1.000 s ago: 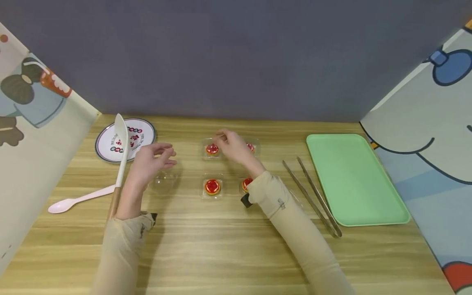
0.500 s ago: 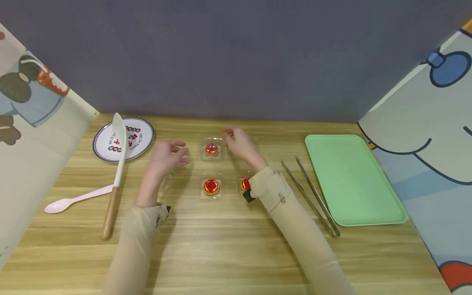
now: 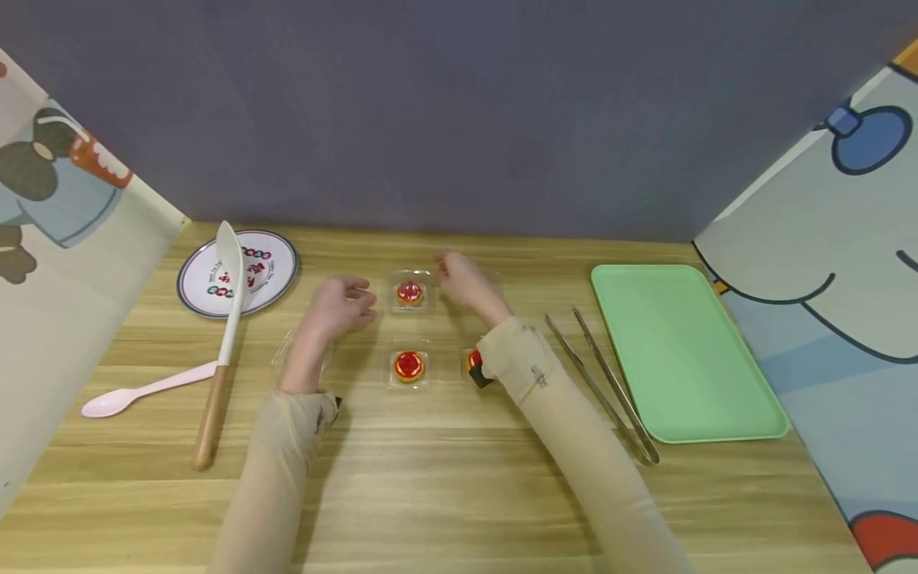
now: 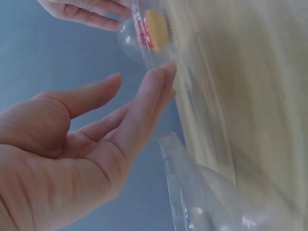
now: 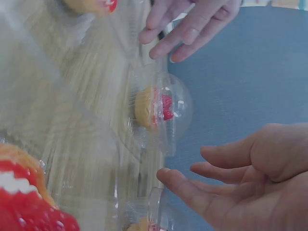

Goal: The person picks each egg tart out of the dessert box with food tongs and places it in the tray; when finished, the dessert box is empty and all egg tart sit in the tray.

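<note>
Both hands stand on either side of a clear domed box holding a red-topped tart (image 3: 409, 292). My left hand (image 3: 340, 307) is to its left, fingers relaxed and apart, nothing held. In the left wrist view its fingertips (image 4: 166, 70) are close to the box's edge; contact cannot be told. To the box's right, my right hand (image 3: 466, 281) has loosely bent fingers, and the right wrist view shows this hand (image 5: 250, 178) empty and below the domed box (image 5: 175, 108). Nearer the front lies another boxed tart (image 3: 409, 366); a further tart (image 3: 473, 360) is partly behind the right sleeve.
At the left, a white ladle (image 3: 231, 319) lies across a patterned plate (image 3: 190, 279), near a pink spoon (image 3: 115, 401). An empty clear box (image 3: 284, 349) is partly behind the left forearm. Metal tongs (image 3: 610, 387) and a green tray (image 3: 688, 351) lie at the right.
My left hand has moved right, from beside the plate towards the back boxed tart. My right hand has shifted slightly right, away from that box's edge.
</note>
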`<state>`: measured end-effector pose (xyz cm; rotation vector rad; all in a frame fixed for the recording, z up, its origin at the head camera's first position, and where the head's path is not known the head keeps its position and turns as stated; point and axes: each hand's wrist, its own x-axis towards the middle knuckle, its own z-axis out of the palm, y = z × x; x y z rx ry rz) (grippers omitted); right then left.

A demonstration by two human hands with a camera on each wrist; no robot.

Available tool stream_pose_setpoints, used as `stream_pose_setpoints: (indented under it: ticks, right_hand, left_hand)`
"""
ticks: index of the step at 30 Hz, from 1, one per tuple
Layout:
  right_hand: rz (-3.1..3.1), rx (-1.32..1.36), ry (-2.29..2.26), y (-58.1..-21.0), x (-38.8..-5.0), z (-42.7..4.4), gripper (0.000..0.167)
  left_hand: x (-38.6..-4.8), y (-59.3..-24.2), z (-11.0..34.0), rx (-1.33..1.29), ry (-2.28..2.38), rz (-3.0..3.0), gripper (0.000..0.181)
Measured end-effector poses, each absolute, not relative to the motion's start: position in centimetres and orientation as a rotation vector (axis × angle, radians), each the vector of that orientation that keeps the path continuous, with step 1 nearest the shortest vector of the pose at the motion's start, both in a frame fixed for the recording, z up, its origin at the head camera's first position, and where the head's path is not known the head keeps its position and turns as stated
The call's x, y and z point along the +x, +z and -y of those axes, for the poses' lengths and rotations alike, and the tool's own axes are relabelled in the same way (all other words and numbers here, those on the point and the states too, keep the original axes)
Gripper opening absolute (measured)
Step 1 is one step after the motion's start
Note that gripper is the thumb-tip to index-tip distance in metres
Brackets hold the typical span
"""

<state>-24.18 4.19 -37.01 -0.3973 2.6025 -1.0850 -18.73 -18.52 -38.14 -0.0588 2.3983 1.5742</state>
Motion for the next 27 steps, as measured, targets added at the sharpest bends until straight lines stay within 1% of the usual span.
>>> stream_pose_setpoints:
  ticks: [9,18,23,27]
  right_hand:
    - [-2.6,-0.363,-1.032,-36.9,-24.7,-3.4,0.052]
    - [-2.651,-0.427,-0.882,-37.3,-25.2,-2.9,0.037]
    - [-2.625,-0.443,-0.863,-37.4,-25.3,-2.6,0.036]
    - [-2.633,-0.46,-0.831,-37.5,-25.4,-2.6,0.033]
  left_hand:
    - [-19.6,-38.2,17.9,-0.038,1.547,-2.397,0.053]
    - [-20.0,-38.6,17.4,-0.034,1.556,-2.328,0.053]
    - [-20.1,-38.8,17.3,-0.034,1.548,-2.325,0.055]
    - [-20.1,-39.0,17.3,-0.026,1.533,-2.342,0.051]
